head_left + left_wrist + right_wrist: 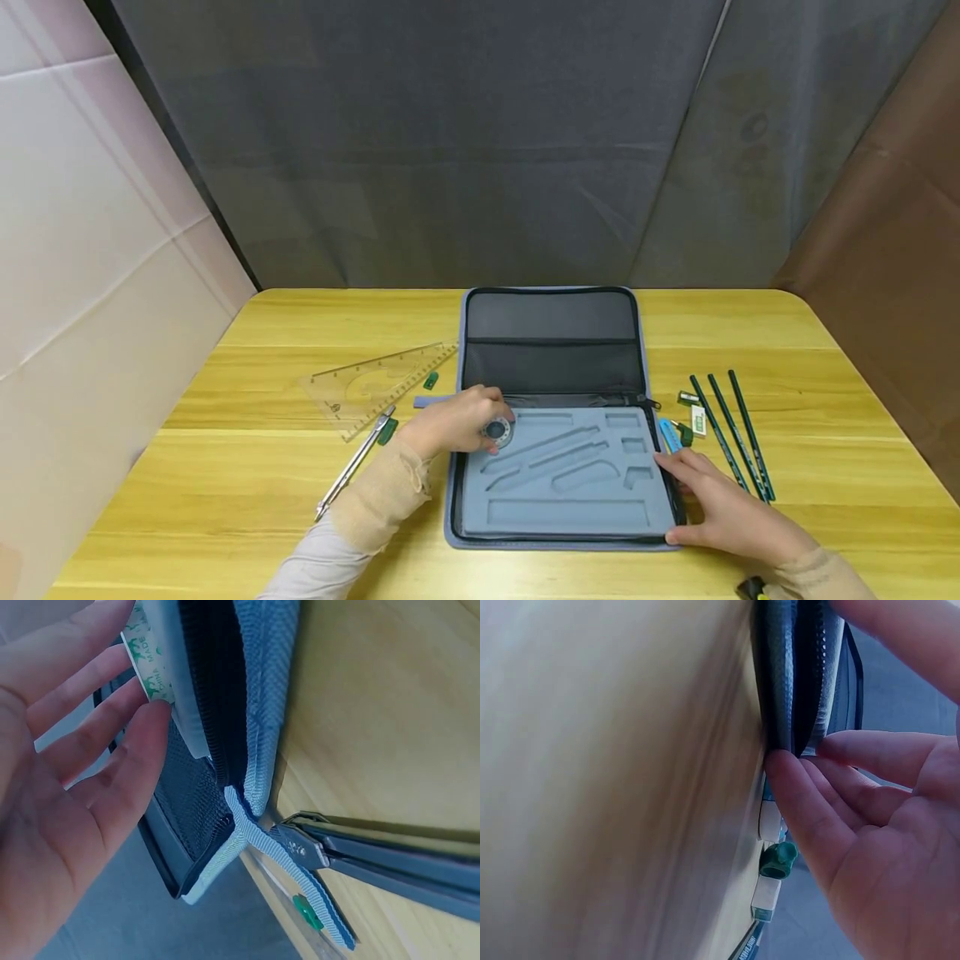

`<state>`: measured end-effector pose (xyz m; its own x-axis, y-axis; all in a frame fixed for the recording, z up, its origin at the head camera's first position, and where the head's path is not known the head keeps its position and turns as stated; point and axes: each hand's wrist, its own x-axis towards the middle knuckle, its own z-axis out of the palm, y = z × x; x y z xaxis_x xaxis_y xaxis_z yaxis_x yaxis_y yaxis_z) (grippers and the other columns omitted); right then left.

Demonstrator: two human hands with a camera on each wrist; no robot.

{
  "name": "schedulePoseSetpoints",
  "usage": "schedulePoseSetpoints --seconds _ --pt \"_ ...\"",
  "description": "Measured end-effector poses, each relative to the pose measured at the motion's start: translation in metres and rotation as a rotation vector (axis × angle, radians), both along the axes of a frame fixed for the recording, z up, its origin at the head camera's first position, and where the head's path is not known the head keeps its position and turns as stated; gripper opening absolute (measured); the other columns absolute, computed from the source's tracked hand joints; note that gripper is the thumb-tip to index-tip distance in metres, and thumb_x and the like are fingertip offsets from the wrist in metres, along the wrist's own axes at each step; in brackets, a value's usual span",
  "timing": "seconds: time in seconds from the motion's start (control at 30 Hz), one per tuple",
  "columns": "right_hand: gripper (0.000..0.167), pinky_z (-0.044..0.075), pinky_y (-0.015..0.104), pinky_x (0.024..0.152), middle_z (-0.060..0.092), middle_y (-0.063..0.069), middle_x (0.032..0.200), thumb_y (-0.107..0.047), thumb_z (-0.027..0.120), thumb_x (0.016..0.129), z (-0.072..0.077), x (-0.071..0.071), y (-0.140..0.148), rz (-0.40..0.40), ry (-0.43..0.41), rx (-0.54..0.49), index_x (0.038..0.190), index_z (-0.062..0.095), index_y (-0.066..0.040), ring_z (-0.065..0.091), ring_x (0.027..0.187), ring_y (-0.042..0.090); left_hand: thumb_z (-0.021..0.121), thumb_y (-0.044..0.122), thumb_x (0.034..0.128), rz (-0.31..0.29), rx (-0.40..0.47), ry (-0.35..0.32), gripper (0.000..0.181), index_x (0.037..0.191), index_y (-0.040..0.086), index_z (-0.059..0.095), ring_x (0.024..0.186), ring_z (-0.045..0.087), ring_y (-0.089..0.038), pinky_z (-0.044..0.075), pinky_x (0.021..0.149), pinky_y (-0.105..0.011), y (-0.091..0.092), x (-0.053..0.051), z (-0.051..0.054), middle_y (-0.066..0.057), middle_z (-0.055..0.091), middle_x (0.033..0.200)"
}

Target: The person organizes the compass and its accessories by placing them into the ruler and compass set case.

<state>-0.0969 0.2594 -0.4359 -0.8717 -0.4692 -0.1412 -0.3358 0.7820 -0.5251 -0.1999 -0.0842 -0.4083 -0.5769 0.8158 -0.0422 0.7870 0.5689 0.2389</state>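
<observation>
A zip case (551, 312) lies unfolded on the table, a grey-blue tray (566, 515) with shaped recesses in its near half. At the tray's upper left corner my left hand (459, 419) holds a small round roll (497, 430) between thumb and fingers; the left wrist view shows the roll (148, 660) with green print, gripped by the left hand (82, 757). My right hand (731, 510) rests on the case's right edge, thumb at the near corner. In the right wrist view, fingertips of the right hand (877, 795) touch the case edge (780, 682).
Left of the case lie a clear set square (330, 408), a metal compass (356, 467) and two small green items. On the right are several dark green pencils (748, 442), a white eraser (698, 420), a sharpener (687, 398) and a blue item (670, 435).
</observation>
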Motion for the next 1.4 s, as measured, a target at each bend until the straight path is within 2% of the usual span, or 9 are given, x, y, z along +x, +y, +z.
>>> schedulePoseSetpoints --seconds 0.27,0.43,0.63,0.8,1.03,1.27,1.4 --pt "0.092 0.047 0.044 0.078 0.041 0.020 0.124 -0.054 0.069 0.069 0.0006 -0.0003 -0.0005 0.005 0.001 -0.011 0.135 0.038 0.002 0.049 0.107 0.031 0.078 0.023 0.0688 0.001 0.029 -0.016 0.040 0.104 0.007 0.068 0.091 0.058 -0.017 0.049 0.075 -0.021 -0.0006 -0.0002 -0.0015 -0.006 0.059 0.100" --pt "0.092 0.047 0.043 0.078 0.041 0.019 0.124 -0.053 0.071 0.068 -0.0007 0.0000 -0.0006 -0.008 -0.013 -0.013 0.135 0.038 0.001 0.050 0.105 0.029 0.077 0.025 0.0696 0.017 0.008 -0.053 0.043 0.107 0.006 0.067 0.093 0.057 -0.017 0.049 0.076 -0.022 -0.0003 0.0005 0.0005 -0.007 0.058 0.103" --pt "0.092 0.046 0.044 0.079 0.040 0.021 0.126 -0.053 0.071 0.068 0.0000 -0.0011 -0.0015 -0.003 -0.015 -0.016 0.135 0.038 0.000 0.048 0.108 0.033 0.071 0.011 0.0739 0.034 0.004 -0.099 0.035 0.108 0.005 0.067 0.094 0.057 -0.019 0.049 0.078 -0.026 -0.0023 0.0019 0.0038 -0.009 0.057 0.105" --pt "0.092 0.046 0.045 0.080 0.039 0.023 0.128 -0.053 0.071 0.067 0.0018 -0.0015 -0.0017 -0.014 -0.035 -0.018 0.135 0.038 0.000 0.046 0.111 0.036 0.071 0.007 0.0742 0.015 0.008 -0.078 0.033 0.107 0.006 0.067 0.093 0.056 -0.018 0.049 0.076 -0.024 -0.0025 0.0012 0.0033 -0.008 0.057 0.101" --pt "0.095 0.048 0.042 0.079 0.041 0.019 0.125 -0.054 0.071 0.067 0.0018 -0.0021 -0.0007 -0.025 -0.031 -0.002 0.135 0.038 0.002 0.052 0.103 0.028 0.074 0.008 0.0731 0.000 -0.029 -0.031 0.030 0.103 0.009 0.069 0.091 0.057 -0.018 0.049 0.074 -0.023 0.0015 0.0024 0.0063 -0.005 0.059 0.100" --pt "0.094 0.048 0.042 0.079 0.044 0.017 0.120 -0.053 0.072 0.066 0.0016 -0.0013 -0.0009 -0.016 -0.014 -0.008 0.134 0.039 0.003 0.053 0.099 0.026 0.075 0.006 0.0709 -0.028 -0.021 -0.006 0.021 0.091 0.011 0.071 0.085 0.056 -0.016 0.048 0.068 -0.021 0.0048 0.0012 0.0048 -0.005 0.058 0.095" --pt "0.094 0.049 0.040 0.079 0.044 0.015 0.119 -0.052 0.073 0.066 0.0003 -0.0011 -0.0007 -0.015 -0.013 -0.012 0.134 0.039 0.003 0.054 0.098 0.025 0.075 0.006 0.0716 -0.004 -0.039 -0.006 0.024 0.095 0.011 0.071 0.083 0.055 -0.015 0.047 0.067 -0.021 0.0056 0.0023 0.0035 -0.004 0.057 0.093"
